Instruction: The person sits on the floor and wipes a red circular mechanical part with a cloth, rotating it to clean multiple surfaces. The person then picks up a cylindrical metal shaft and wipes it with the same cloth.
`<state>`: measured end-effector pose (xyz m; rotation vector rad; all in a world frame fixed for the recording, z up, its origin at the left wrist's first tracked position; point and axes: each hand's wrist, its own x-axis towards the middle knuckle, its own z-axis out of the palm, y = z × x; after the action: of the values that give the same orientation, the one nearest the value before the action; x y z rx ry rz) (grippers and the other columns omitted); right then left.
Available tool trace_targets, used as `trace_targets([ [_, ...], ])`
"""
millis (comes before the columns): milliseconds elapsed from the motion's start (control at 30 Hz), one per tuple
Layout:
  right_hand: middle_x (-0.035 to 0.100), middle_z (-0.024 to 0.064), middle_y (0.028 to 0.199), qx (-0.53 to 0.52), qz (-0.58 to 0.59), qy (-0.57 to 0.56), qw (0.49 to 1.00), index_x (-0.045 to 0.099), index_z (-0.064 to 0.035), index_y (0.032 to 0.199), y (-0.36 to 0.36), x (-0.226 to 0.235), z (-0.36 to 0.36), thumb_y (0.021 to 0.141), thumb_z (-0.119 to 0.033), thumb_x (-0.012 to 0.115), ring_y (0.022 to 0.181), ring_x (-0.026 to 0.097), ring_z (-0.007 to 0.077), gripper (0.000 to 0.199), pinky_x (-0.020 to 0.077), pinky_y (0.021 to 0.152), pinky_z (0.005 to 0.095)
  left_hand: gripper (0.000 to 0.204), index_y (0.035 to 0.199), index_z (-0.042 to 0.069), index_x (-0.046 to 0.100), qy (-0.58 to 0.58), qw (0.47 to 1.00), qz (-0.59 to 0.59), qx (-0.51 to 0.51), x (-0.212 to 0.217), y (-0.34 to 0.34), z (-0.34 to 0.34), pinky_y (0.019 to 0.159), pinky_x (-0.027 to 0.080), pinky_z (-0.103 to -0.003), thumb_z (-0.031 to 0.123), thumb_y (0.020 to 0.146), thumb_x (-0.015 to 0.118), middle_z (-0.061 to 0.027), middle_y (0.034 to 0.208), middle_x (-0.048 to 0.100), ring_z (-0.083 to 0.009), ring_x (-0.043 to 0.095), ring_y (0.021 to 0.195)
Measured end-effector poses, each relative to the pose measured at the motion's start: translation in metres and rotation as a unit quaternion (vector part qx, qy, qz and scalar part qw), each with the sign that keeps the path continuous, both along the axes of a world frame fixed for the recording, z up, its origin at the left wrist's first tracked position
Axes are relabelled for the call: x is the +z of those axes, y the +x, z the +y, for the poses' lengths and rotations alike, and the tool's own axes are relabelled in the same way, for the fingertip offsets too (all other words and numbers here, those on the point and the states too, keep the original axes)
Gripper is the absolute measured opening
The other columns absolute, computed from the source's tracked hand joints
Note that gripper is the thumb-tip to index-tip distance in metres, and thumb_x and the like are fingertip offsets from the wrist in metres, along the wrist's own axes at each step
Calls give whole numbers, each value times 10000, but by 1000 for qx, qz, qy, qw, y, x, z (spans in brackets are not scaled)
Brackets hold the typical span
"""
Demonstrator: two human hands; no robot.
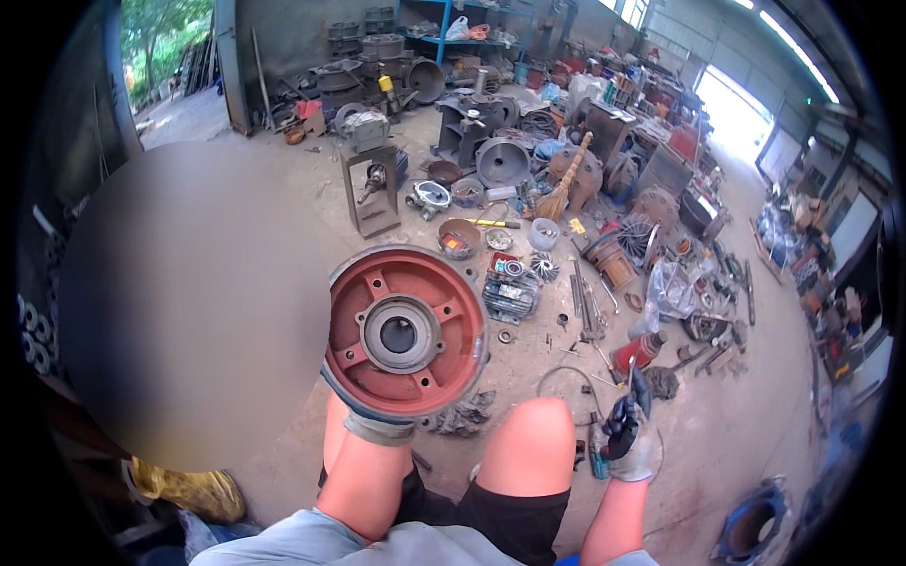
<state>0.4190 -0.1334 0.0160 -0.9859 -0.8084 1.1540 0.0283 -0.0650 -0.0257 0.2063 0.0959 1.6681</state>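
In front of my left knee, my left hand [377,430] holds up a round, red-painted motor end cover [451,354] with a bearing hub in its middle. The cover hides the fingers; only the grey glove cuff shows. My right hand [630,434], in a black-and-grey glove, is raised to the right of my right knee. Its fingers are bent, one pointing up beside a thin metal piece [632,370]; what the hand grips is too small to make out. A teal-handled tool [598,455] lies close beside this hand.
A red bottle jack [637,351], a grey motor housing [510,297] and several hand tools lie on the floor ahead. A straw broom [568,184] leans among heavy castings. A metal ring housing [750,528] lies lower right. A yellow boot [193,489] shows below a blurred area at left.
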Motion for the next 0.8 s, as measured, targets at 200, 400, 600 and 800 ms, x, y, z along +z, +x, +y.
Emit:
trace_targets([
  [200,701,87,1132,196,-257,124,938,423,34,1553,-143,143,-33,901,-64,645,726,581,88,695,472,645,221,859,1614,45,208,20,997,-6,70,-3,-26,-72,1201,377,-537,387,955,640,-252,1628,261,-441,383,1449],
  [400,747,148,1067,343,-486,178,784,667,29,1308,-251,154,-26,846,-4,708,784,679,188,465,537,744,300,858,1609,46,220,11,997,-18,71,-28,-36,-94,1196,383,-536,395,950,644,-250,1621,273,-439,392,1443],
  [600,721,176,928,321,-536,229,747,712,6,1157,-326,129,8,799,-14,722,765,703,317,359,545,721,350,857,1604,47,231,2,994,1,110,-33,-70,-100,1192,389,-536,404,945,648,-248,1615,285,-437,401,1437],
  [800,718,189,930,323,-559,280,711,709,3,1120,-346,119,38,768,-24,726,815,713,373,353,566,748,408,857,1600,49,243,-4,993,5,120,-34,-79,-96,1188,395,-536,412,940,651,-246,1609,297,-435,409,1431],
])
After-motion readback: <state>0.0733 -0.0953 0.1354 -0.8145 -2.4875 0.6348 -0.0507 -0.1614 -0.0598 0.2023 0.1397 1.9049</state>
